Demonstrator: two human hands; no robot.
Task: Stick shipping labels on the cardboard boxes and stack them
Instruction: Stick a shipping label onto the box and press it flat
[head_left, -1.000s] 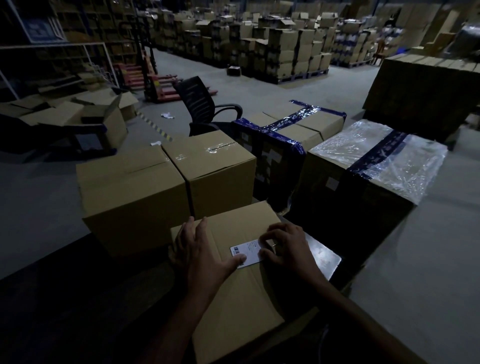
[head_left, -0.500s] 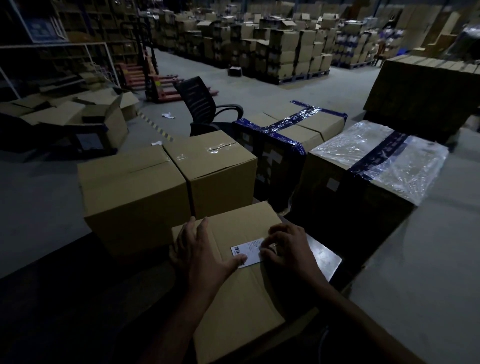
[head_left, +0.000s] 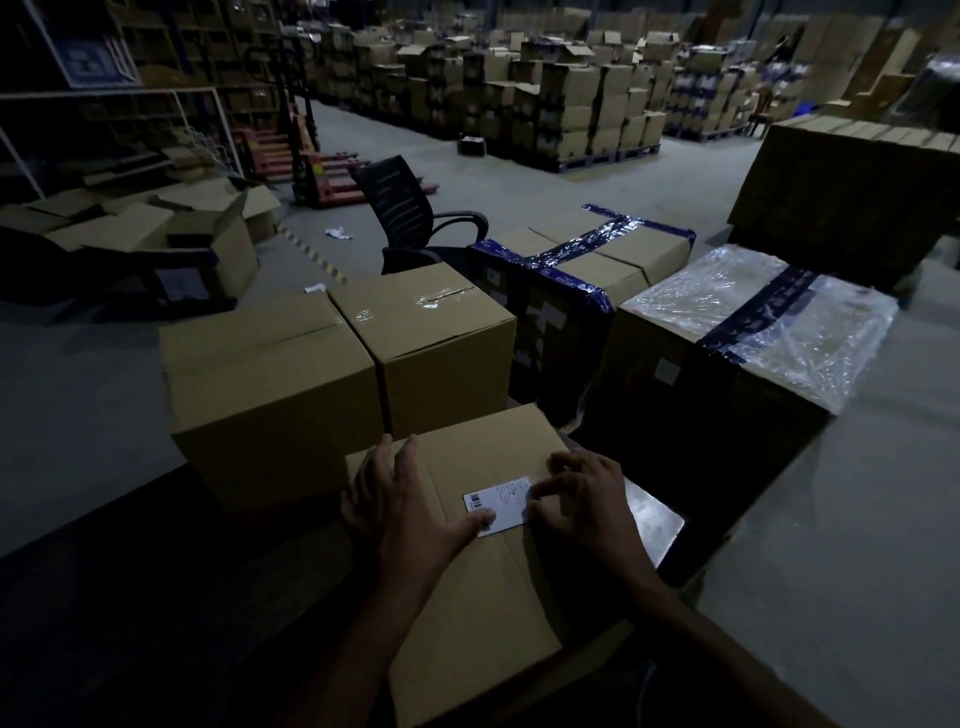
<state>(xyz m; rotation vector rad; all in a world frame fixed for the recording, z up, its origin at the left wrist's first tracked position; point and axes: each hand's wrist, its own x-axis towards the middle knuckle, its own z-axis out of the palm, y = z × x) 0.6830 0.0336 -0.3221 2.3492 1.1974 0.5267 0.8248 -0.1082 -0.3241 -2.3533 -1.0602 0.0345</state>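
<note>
A small brown cardboard box (head_left: 483, 613) lies right in front of me. A white shipping label (head_left: 501, 501) with a barcode sits on its top. My left hand (head_left: 402, 512) lies flat on the box top, its thumb pressing the label's left end. My right hand (head_left: 584, 506) rests at the label's right end with curled fingers pressing its edge down. Two plain sealed cardboard boxes (head_left: 270, 384) (head_left: 441, 338) stand side by side just behind the small box.
A box bound with blue tape (head_left: 587, 291) and a plastic-wrapped box (head_left: 753, 332) stand at the right. A glossy sheet (head_left: 654, 519) lies under my right hand's side. A black office chair (head_left: 410, 213), open cartons at left and pallets of boxes fill the warehouse floor behind.
</note>
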